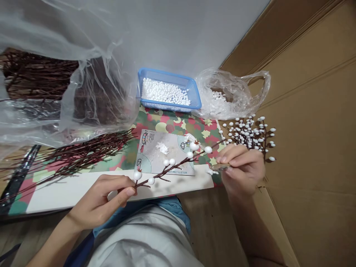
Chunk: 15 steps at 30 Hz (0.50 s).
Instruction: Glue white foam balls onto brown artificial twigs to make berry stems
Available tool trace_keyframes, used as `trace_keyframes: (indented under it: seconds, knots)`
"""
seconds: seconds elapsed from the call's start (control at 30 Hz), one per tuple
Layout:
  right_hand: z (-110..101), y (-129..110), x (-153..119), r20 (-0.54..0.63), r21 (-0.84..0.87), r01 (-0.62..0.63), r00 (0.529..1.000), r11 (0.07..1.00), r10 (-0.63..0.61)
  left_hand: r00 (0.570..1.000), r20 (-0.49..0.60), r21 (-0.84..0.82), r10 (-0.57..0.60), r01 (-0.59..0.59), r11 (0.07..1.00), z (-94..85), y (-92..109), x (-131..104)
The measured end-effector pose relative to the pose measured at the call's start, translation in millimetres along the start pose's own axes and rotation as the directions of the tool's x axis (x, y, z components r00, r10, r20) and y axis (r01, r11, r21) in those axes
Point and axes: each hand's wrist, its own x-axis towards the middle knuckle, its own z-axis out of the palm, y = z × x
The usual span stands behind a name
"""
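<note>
My left hand (107, 200) pinches the lower end of a brown artificial twig (175, 163), which slants up to the right across the view. Several white balls, one of them a white ball (208, 150) near the upper end, sit along its side shoots. Closed fingers of my right hand (244, 168) grip a small flat brownish piece (219, 167) with white paste at its tip, close beside the twig; its exact kind is unclear. Under the twig lies a printed glue gun card (147, 148) bearing a lump of white paste (162, 148).
A blue basket (172, 107) of white balls stands at the back, beside a clear plastic bag (236, 89) with more balls. Finished berry twigs (250, 135) lie right, near cardboard (311, 129). Bare brown twigs (91, 148) lie left, below a large plastic bag (108, 92) of twigs.
</note>
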Motion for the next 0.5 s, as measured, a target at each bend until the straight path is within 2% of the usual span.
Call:
trace_keyframes:
  seconds: [0.1, 0.2, 0.5]
  knots:
    - [14.0, 8.9, -11.7, -0.123, 0.187, -0.164, 0.974, 0.968, 0.189, 1.000, 0.020, -0.021, -0.007, 0.008, 1.000, 2.6, -0.8, -0.4]
    - [22.1, 12.8, -20.8, -0.151, 0.228, -0.234, 0.951, 0.945, 0.271, 1.000, 0.020, -0.042, -0.010, 0.011, 0.999, 3.9, -0.6, 0.3]
    - [31.8, 15.9, -28.1, -0.232, 0.197, -0.217, 0.937, 0.956, 0.260, 0.995, 0.078, -0.162, -0.064, 0.076, 0.984, 6.4, -1.8, -0.8]
